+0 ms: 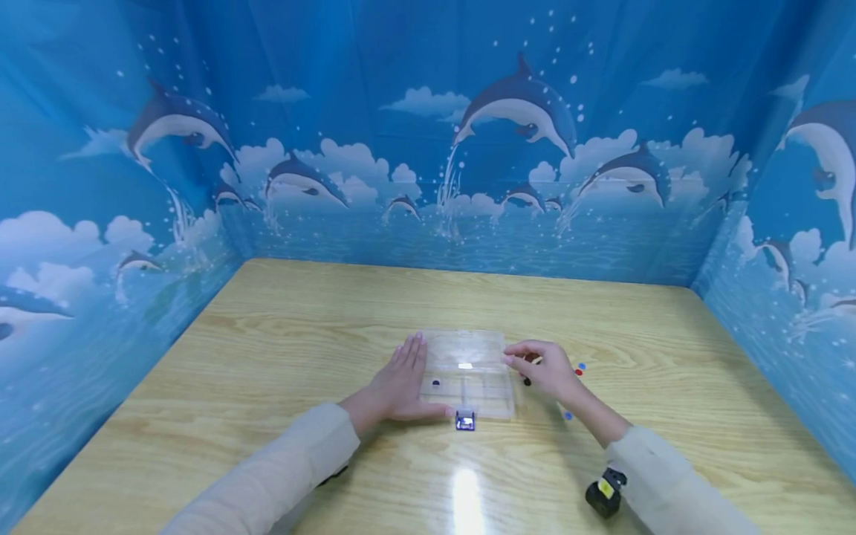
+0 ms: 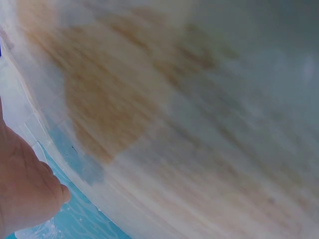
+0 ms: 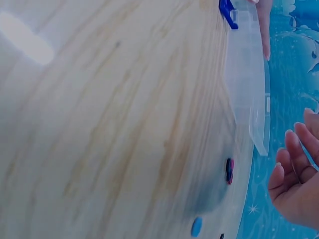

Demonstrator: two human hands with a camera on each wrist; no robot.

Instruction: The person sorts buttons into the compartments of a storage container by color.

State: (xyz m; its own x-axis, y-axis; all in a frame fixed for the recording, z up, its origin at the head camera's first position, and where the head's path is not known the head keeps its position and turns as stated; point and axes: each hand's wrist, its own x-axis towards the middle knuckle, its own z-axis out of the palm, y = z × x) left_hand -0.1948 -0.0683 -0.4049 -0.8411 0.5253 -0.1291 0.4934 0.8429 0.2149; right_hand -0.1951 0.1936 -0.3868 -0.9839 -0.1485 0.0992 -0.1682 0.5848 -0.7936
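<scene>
A clear plastic compartment box (image 1: pixel 490 405) lies on the table with its lid (image 1: pixel 461 345) swung back and a blue latch (image 1: pixel 465 421) at its front. One dark round piece (image 1: pixel 436 383) sits in a left compartment. My left hand (image 1: pixel 399 379) rests along the box's left side, fingers straight, thumb near the latch. Over the box's right edge is my right hand (image 1: pixel 545 368), thumb and forefinger close together; whether a small piece is between them does not show. In the right wrist view, the right hand's other fingers (image 3: pixel 294 164) curl loosely above the table.
Small round pieces lie right of the box: a black one (image 1: pixel 527 382), a red one (image 1: pixel 578 372), a blue one (image 1: pixel 582 365) and another blue one (image 1: pixel 568 416). A dolphin-print curtain (image 1: pixel 428 148) encloses the wooden table (image 1: pixel 321 312). The left wrist view is mostly blurred.
</scene>
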